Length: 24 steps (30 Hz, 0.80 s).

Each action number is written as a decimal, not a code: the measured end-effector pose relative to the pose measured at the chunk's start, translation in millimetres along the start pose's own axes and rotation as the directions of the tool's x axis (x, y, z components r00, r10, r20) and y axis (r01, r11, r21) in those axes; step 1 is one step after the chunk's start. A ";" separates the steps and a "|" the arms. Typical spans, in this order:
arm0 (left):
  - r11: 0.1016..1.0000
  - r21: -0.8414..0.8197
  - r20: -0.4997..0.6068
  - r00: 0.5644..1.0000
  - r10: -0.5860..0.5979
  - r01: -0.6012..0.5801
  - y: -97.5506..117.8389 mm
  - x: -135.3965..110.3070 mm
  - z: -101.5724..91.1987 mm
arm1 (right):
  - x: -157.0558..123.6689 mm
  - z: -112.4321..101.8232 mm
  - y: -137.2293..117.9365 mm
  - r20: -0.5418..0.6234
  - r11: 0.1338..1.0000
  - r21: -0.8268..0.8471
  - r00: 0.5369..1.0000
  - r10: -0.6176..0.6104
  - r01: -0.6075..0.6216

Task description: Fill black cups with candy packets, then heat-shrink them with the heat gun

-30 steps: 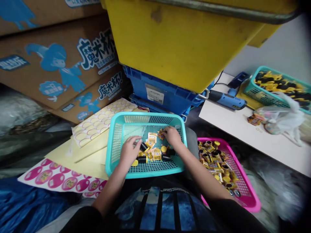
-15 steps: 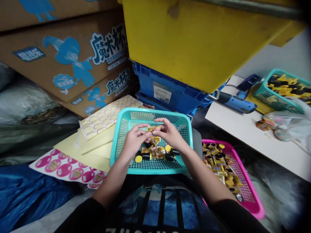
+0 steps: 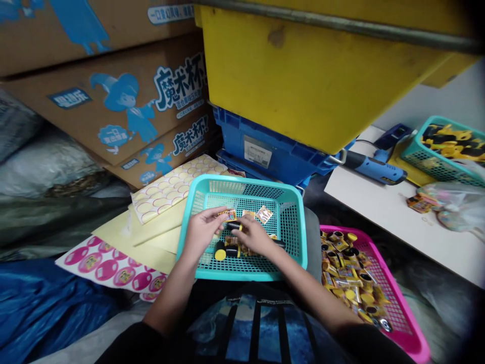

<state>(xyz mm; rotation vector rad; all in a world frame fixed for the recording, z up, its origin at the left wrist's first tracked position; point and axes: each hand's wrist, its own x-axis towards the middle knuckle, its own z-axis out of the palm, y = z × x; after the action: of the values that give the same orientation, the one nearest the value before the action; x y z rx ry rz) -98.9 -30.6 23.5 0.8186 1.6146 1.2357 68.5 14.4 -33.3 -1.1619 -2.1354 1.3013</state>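
My left hand [image 3: 202,230] pinches a small yellow printed packet [image 3: 229,215] between thumb and fingers, above the turquoise basket [image 3: 248,276]. Just right of it, my right hand [image 3: 254,235] has its fingers closed on the end of a small black tube with a yellow band [image 3: 234,226]. Beneath the hands lie more black tubes [image 3: 232,251], a round yellow cap [image 3: 220,254] and several packets, partly hidden by my right hand. Toward the basket's far side rests a loose printed packet [image 3: 264,214].
A pink basket [image 3: 397,275] of small yellow-and-black pieces stands at the right. Sticker sheets [image 3: 113,265] lie at the left. Cardboard boxes [image 3: 125,106], a yellow bin [image 3: 303,76] and a blue crate [image 3: 261,151] rise behind. The white table [image 3: 364,194] bears a blue tool [image 3: 379,168].
Both hands were together at a yellow packet. Now my right hand has moved down to a black tube, while my left holds a packet. The view has shifted slightly.
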 end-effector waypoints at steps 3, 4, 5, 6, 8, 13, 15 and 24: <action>0.999 -0.005 -0.072 0.996 0.049 -0.049 2.8 -1.7 -1.3 | -2.0 -30.4 -4.6 -0.018 0.934 0.357 0.999 0.033 -0.024; 0.997 -0.032 -0.083 0.995 0.062 -0.065 3.1 -2.0 -1.1 | -3.5 -39.3 -7.3 -0.031 0.882 0.469 0.998 0.054 -0.033; 0.995 -0.071 -0.084 0.994 0.069 -0.075 2.8 -2.1 -0.7 | -4.9 -46.5 -10.6 -0.049 0.835 0.549 0.996 0.070 -0.031; 0.989 -0.123 -0.075 0.995 0.068 -0.077 2.2 -2.0 0.0 | -6.3 -51.9 -14.1 -0.073 0.798 0.602 0.994 0.080 -0.020; 0.969 -0.239 -0.054 0.997 0.054 -0.065 0.3 -1.3 2.1 | -7.6 -57.5 -21.2 -0.110 0.761 0.648 0.992 0.068 0.020; 0.900 -0.434 0.003 1.000 -0.026 0.024 0.6 -1.9 6.4 | -4.7 -56.6 -29.7 -0.060 0.779 0.626 0.998 -0.013 0.048; 0.898 -0.439 0.016 1.000 -0.023 0.028 3.2 -3.8 6.4 | -3.8 -56.6 -29.0 -0.047 0.786 0.615 0.998 -0.032 0.054; 0.976 -0.173 0.105 0.982 0.154 -0.135 9.3 -5.5 5.7 | -5.8 -56.3 -20.9 -0.056 0.836 0.547 0.998 -0.028 0.054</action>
<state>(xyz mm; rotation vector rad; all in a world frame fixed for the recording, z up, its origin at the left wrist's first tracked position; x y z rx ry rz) -91.9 -30.9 33.4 0.8988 1.3577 1.3778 100.3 35.8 13.3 -0.8794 -1.5706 1.6950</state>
